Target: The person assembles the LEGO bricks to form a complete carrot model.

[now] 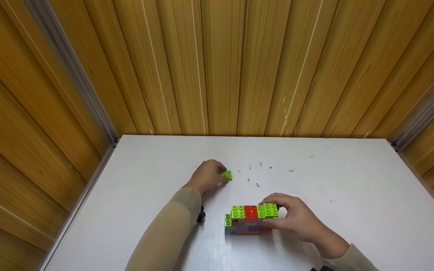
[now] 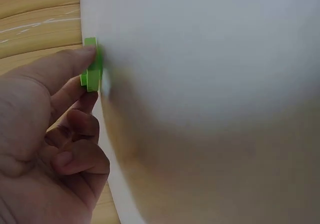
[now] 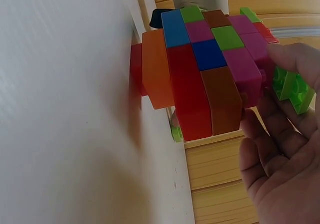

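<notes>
In the head view my left hand (image 1: 207,176) pinches a small light-green toy brick (image 1: 227,175) low over the white table. The left wrist view shows the thumb on one side of that green brick (image 2: 92,66), fingers behind it. My right hand (image 1: 296,218) holds the upper right end of a small wall of toy bricks (image 1: 250,226), thumb on the near side, fingers behind. The wall's top row has green bricks and a red one. From the right wrist, this brick wall (image 3: 207,73) shows blue, red, orange, brown, pink and green bricks.
The white table (image 1: 156,162) carries small dark scuffs behind the wall. Yellow wood-patterned panels (image 1: 220,67) rise along the table's back and sides, with grey metal posts (image 1: 77,71) at the corners. A black strap piece (image 1: 201,215) is on the left wrist.
</notes>
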Available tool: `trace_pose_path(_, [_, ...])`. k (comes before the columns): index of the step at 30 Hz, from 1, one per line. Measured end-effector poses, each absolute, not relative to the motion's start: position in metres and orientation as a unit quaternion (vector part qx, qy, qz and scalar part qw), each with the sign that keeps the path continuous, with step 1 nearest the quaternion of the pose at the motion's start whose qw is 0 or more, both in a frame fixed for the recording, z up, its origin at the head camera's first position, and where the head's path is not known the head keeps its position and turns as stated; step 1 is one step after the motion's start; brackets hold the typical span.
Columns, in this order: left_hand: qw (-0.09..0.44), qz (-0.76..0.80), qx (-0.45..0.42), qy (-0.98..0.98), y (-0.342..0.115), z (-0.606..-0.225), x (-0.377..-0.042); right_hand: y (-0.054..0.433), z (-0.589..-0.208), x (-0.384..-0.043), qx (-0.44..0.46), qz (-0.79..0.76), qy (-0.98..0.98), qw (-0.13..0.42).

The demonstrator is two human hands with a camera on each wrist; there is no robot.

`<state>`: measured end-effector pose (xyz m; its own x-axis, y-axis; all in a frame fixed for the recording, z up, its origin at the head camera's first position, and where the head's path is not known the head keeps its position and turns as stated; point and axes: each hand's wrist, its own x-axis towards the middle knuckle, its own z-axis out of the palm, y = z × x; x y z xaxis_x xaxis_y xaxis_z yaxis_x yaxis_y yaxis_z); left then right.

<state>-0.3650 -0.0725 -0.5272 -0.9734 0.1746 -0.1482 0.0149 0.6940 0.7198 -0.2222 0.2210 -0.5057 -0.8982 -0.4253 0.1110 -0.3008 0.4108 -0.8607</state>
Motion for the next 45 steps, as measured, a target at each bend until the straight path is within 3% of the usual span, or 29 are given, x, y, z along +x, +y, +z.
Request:
trace_pose_path(12, [0.082, 0.476, 0.097, 0.87, -0.086, -0.516, -0.341, 0.222, -0.506, -0.223, -0.193, -0.497, 0.843, 0.066])
trace_pose_path(32, [0.004, 0.579, 0.148, 0.802, -0.104, -0.48, -0.265, 0.223, -0.508, -0.224, -0.199, -0.528, 0.823, 0.066])
trace_pose_path(45, [0.032, 0.561, 0.193, 0.805, -0.103, -0.473, -0.245, 0.224, -0.508, -0.226, -0.19, -0.521, 0.83, 0.068])
